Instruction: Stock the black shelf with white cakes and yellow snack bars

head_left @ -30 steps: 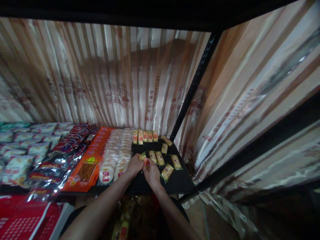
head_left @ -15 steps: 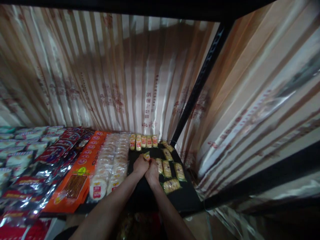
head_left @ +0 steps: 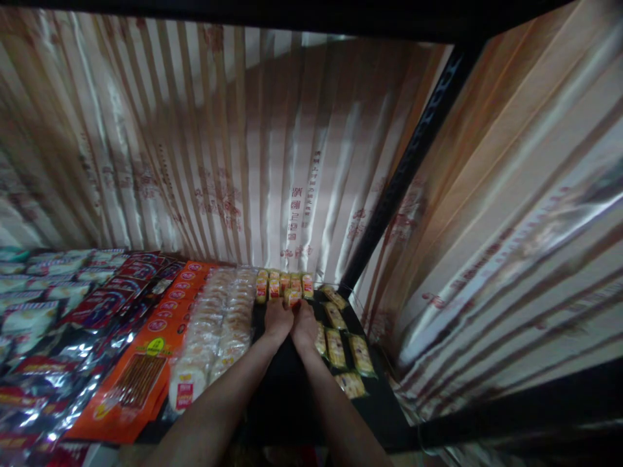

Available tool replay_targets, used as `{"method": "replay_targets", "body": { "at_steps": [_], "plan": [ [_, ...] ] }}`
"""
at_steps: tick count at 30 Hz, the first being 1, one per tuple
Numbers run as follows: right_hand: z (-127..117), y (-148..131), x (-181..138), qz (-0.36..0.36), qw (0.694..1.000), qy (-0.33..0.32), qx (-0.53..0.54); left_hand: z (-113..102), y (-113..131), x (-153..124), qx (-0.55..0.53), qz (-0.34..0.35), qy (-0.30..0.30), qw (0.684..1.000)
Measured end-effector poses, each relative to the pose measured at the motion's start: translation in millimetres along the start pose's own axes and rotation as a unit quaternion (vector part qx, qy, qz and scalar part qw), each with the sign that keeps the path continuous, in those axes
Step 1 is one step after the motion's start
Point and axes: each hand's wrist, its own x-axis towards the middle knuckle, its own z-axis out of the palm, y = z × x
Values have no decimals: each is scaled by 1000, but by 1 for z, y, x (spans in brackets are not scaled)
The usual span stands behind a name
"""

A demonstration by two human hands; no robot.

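Past the bare front of the black shelf (head_left: 280, 395), my left hand (head_left: 279, 321) and right hand (head_left: 304, 324) meet, gripping one small yellow packet (head_left: 293, 298) between them. Loose packets (head_left: 335, 347) lie just right of my right hand, and clear-wrapped white rounds (head_left: 207, 331) run along my left; my packet is right in front of the row of red-labelled packets (head_left: 261, 287), with the pleated curtain (head_left: 282, 130) behind.

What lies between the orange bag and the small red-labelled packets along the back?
In the head view, two rows of wrapped pale round snacks separate the orange bag from those packets.
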Motion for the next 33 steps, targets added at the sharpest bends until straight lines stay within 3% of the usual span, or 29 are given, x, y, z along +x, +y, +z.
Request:
{"method": "replay_targets", "body": {
  "at_steps": [6, 11, 17, 26, 33],
  "plan": [
    [15, -6, 19, 10, 999, 53, -4, -2, -5, -1, 34, -20, 50, 998],
    [26, -9, 29, 22, 999, 41, -14, 6, -12, 5, 56, -21, 47, 997],
    [37, -4, 35, -14, 998, 55, 2, 13, -13, 13, -12, -33, 21, 999],
    [51, 4, 27, -46, 992, 88, 71, 10, -13, 15, -101, -45, 46, 993],
    [56, 11, 28, -59, 988, 120, 80, 12, -15, 10, -95, -46, 58, 993]
  ]
}}
